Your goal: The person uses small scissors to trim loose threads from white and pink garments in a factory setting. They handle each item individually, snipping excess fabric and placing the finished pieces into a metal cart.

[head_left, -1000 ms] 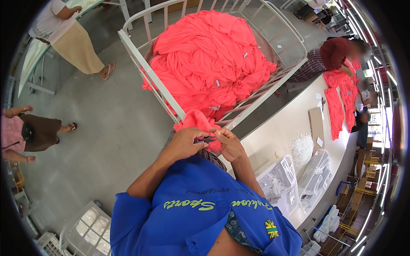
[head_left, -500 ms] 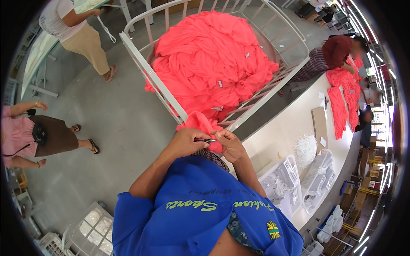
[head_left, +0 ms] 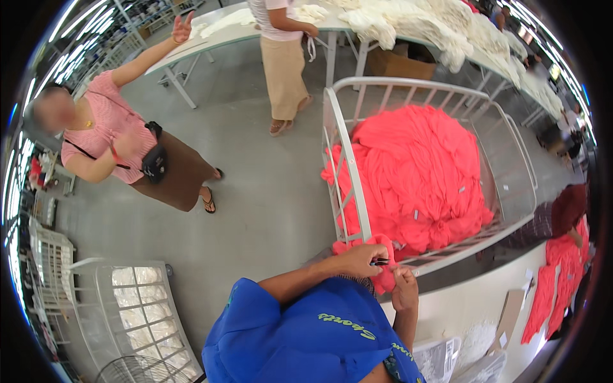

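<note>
Small dark thread snips [head_left: 380, 262] stick out from the closed fingers of my left hand [head_left: 359, 261]. A bunched piece of coral fabric [head_left: 384, 281] hangs between my hands, just over the near corner of a white-railed cart [head_left: 359, 201]. Its edge is pinched in my right hand [head_left: 405, 290], close to the snips' tips; whether a thread is there too is too small to see. Inside the cart lies a large heap of coral garments [head_left: 418, 172], with small pale tags on some.
A white table [head_left: 450, 287] at my right bears clear bins [head_left: 437, 357], a cardboard strip [head_left: 509, 313] and coral garments [head_left: 555, 284]. At the left stands a person in pink [head_left: 115, 131]. Another person [head_left: 281, 76] is by the far table. A wire cart [head_left: 182, 319] of white bundles stands lower left.
My view has swung left, so the cart and table sit further right. My hands have moved slightly apart, still at the fabric. The person in pink now has one arm raised.
</note>
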